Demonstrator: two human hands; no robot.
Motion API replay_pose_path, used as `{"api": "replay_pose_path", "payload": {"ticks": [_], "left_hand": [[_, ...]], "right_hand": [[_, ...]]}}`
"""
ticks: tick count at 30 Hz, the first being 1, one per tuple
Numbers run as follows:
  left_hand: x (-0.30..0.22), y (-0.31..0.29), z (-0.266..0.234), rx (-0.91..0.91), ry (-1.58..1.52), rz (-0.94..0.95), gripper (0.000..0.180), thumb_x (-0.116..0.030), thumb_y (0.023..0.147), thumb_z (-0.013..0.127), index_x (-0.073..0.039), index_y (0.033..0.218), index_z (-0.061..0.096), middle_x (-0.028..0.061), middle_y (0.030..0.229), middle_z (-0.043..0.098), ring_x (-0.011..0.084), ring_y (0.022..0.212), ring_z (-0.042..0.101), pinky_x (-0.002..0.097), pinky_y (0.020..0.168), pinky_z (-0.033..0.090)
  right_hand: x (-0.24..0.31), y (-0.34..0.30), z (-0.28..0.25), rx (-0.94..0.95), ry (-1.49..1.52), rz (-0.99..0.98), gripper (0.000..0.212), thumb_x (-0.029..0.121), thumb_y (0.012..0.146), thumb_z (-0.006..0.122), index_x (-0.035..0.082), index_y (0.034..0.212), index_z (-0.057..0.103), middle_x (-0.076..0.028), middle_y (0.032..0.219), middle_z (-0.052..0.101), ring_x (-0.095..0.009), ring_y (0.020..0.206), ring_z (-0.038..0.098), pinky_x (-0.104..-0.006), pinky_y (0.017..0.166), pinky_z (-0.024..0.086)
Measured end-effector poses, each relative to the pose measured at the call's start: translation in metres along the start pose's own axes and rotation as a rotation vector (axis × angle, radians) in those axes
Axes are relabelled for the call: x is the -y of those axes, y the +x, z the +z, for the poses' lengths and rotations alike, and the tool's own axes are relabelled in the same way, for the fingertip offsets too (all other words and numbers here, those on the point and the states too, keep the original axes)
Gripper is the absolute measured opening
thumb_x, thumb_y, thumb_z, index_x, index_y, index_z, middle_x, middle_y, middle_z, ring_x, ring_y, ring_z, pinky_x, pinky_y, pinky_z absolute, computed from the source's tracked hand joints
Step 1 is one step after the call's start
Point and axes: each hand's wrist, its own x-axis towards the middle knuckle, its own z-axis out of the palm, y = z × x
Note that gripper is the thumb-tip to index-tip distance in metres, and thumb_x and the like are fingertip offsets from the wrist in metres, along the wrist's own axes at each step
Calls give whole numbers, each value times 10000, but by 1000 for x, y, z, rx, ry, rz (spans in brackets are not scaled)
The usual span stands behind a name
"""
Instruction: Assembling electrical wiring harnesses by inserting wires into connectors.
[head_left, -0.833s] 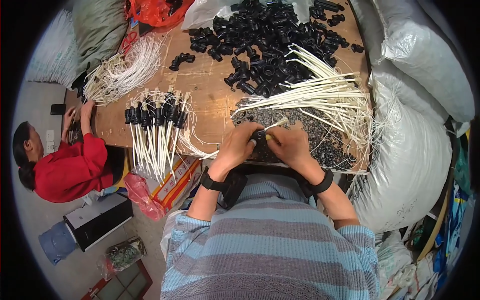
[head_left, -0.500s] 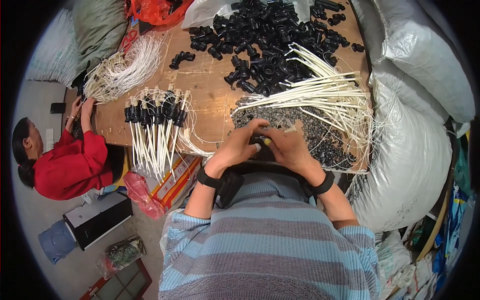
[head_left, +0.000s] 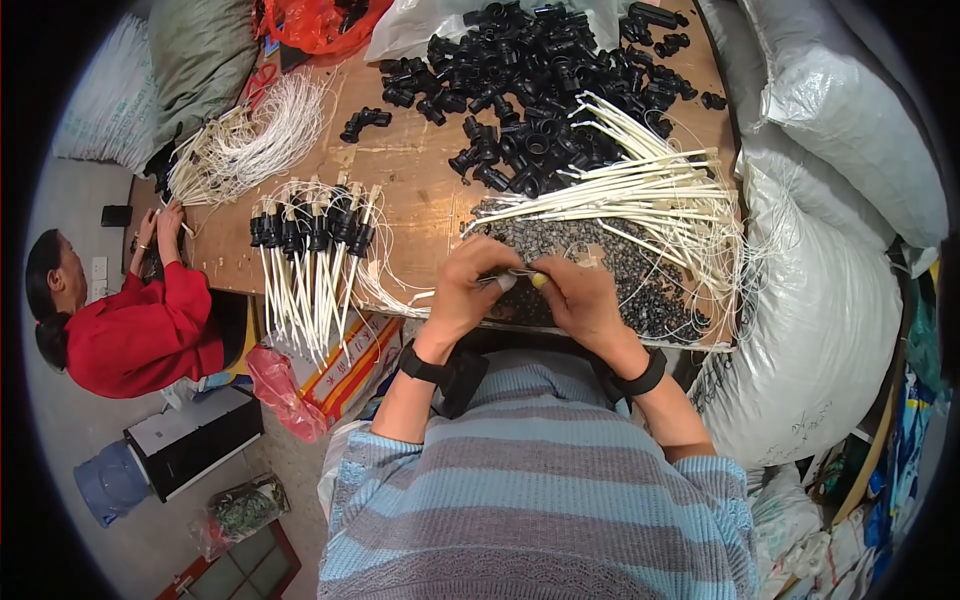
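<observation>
My left hand (head_left: 464, 291) and my right hand (head_left: 583, 297) meet at the table's front edge, both with fingers pinched. A thin pale piece (head_left: 521, 272) spans their fingertips; it is too small for me to tell its kind. The left thumb wears a white covering, the right thumb a yellow one. Just beyond and to the right of my hands spreads a heap of tiny dark grey parts (head_left: 650, 285). Long white tubes (head_left: 650, 186) with thin wires lie across that heap.
A large pile of black plastic connectors (head_left: 540, 90) covers the table's far middle. Tubes fitted with black connectors (head_left: 312, 235) hang over the front edge at left. White wires (head_left: 270, 125) lie behind them. Full white sacks (head_left: 820, 320) crowd the right. A person in red (head_left: 150, 325) works at left.
My fingertips have drawn slightly apart, and the thin pale piece now shows between them. The person in red has shifted their hands a little.
</observation>
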Motion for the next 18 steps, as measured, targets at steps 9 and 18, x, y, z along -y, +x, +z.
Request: {"api": "replay_pose_path", "payload": {"ticks": [9, 18], "left_hand": [[13, -4, -14, -83, 429, 398, 306, 42, 673, 678, -81, 953, 669, 118, 905, 668, 319, 850, 638, 405, 690, 489], [22, -41, -70, -112, 634, -123, 243, -10, 768, 664, -64, 1005, 667, 135, 850, 660, 262, 779, 659, 335, 690, 507]], "right_hand": [[-1, -9, -1, 219, 94, 165, 164, 95, 841, 634, 50, 995, 667, -144, 721, 633, -278, 617, 621, -354, 553, 465], [-8, -11, -3, 278, 115, 329, 154, 114, 848, 634, 12, 955, 676, -118, 692, 623, -178, 561, 561, -307, 540, 434]]}}
